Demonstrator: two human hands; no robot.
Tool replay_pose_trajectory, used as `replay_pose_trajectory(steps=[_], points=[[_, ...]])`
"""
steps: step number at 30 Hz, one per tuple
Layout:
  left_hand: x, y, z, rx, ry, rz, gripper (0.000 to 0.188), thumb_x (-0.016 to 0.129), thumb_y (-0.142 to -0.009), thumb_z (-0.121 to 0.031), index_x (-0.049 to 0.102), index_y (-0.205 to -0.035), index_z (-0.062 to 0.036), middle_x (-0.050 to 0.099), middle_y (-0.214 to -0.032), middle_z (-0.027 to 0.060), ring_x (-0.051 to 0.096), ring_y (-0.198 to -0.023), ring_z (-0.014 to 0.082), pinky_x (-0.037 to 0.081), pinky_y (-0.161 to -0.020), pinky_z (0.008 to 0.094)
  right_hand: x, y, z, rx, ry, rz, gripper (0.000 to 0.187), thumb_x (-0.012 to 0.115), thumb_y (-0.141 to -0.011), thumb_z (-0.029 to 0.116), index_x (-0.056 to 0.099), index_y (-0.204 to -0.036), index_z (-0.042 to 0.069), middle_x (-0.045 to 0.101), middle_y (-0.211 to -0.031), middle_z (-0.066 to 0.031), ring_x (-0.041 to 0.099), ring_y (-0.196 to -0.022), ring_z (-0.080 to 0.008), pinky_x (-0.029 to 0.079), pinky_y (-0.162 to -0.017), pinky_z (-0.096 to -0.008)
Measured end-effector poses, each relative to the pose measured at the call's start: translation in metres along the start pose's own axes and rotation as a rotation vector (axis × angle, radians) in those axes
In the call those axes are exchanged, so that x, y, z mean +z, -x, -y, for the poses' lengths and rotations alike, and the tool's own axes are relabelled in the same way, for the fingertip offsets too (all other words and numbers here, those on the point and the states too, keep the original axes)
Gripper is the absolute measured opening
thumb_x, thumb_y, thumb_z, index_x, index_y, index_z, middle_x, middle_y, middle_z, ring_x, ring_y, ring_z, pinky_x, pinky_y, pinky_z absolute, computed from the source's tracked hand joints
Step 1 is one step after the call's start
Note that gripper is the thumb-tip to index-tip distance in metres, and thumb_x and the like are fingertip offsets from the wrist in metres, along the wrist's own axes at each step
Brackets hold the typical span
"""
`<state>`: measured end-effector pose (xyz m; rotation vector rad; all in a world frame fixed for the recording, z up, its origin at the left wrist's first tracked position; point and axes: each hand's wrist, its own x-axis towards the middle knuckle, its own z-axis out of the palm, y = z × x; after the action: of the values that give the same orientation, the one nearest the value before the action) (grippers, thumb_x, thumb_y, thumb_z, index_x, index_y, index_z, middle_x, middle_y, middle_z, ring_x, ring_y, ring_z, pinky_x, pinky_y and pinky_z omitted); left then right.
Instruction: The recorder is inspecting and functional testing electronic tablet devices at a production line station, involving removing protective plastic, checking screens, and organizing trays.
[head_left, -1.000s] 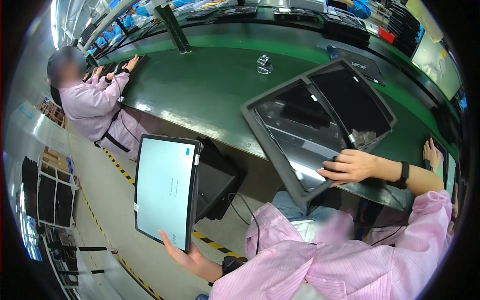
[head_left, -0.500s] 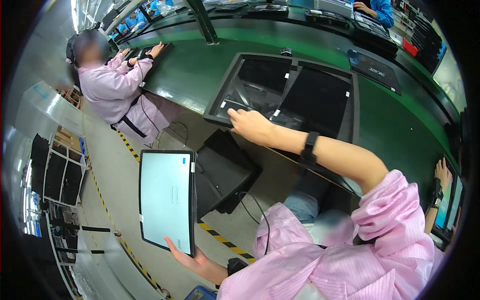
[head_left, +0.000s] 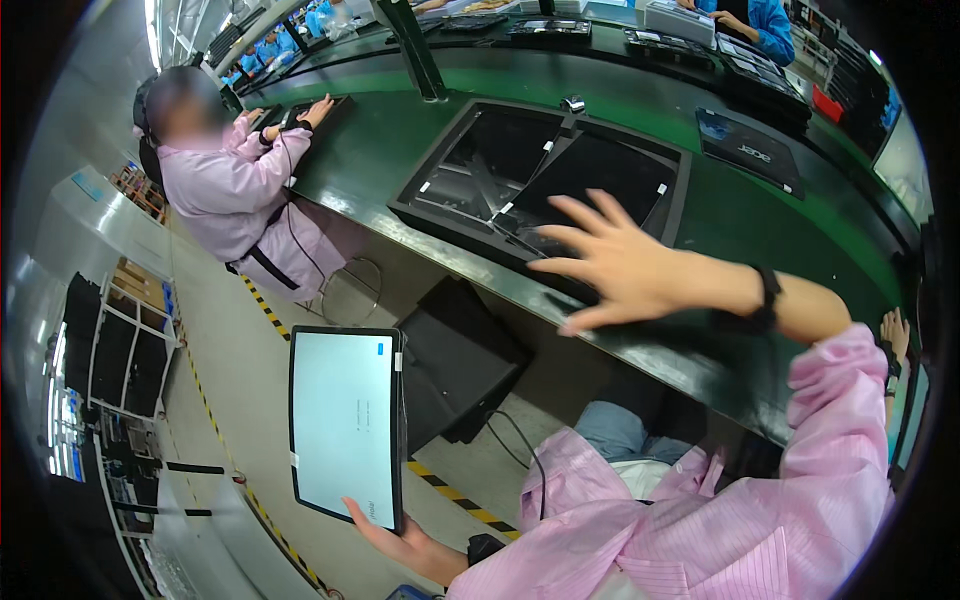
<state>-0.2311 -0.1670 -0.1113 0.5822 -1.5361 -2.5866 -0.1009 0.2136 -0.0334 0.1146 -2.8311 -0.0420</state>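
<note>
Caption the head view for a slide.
Left hand holds a lit display panel; open right hand hovers by a black tray of dark panels.

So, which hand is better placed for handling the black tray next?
Probably the right hand: it looks open and empty, near the black tray; the left hand holds the lit screen.

My left hand (head_left: 418,550) grips lit tablet (head_left: 345,430) by near edge, thumb over screen, at near left of green bench (head_left: 775,245). My right hand (head_left: 635,268), fingers spread, hangs over near right side of black tray (head_left: 434,153) with dark panels (head_left: 600,168) inside. Small silver object (head_left: 572,104) beside tray's far rim; dark lid (head_left: 745,150) farther right. Far left, person in pink (head_left: 225,185).
</note>
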Motion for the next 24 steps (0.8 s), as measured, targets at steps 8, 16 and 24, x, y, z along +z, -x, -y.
replay_pose_trajectory(steps=[8, 16, 24], points=[[0.006, -0.004, 0.009, -0.038, -0.043, 0.012, 0.055, 0.067, -0.078, -0.036, 0.050, -0.118, -0.0023, 0.055, -0.112, 0.0067, 0.052, -0.100, 0.0174, 0.039, -0.081, 0.0296, 0.028, 0.055, -0.018, 0.186, -0.085, 0.076, 0.076, 0.055, -0.075, 0.060, 0.033, -0.137, 0.022, 0.020, -0.142, -0.0220, 0.015, -0.131, -0.0418, 0.011, -0.102, -0.0590], [0.008, 0.003, 0.007, 0.008, -0.048, 0.057, 0.054, 0.059, -0.085, -0.030, 0.043, -0.123, 0.0036, 0.050, -0.119, 0.0122, 0.051, -0.106, 0.0219, 0.039, -0.089, 0.0327, 0.074, -0.033, -0.058, 0.170, -0.105, -0.096, 0.074, 0.055, -0.074, 0.058, 0.033, -0.136, 0.024, 0.025, -0.140, -0.0232, 0.018, -0.131, -0.0404, 0.017, -0.099, -0.0603], [-0.003, 0.009, 0.004, 0.058, -0.067, 0.067, 0.061, 0.070, -0.074, -0.040, 0.050, -0.118, -0.0030, 0.053, -0.111, 0.0053, 0.049, -0.096, 0.0170, 0.035, -0.080, 0.0303, 0.072, -0.026, -0.067, 0.147, -0.142, -0.087, 0.078, 0.059, -0.073, 0.058, 0.033, -0.137, 0.021, 0.025, -0.141, -0.0211, 0.016, -0.133, -0.0392, 0.018, -0.100, -0.0581]])
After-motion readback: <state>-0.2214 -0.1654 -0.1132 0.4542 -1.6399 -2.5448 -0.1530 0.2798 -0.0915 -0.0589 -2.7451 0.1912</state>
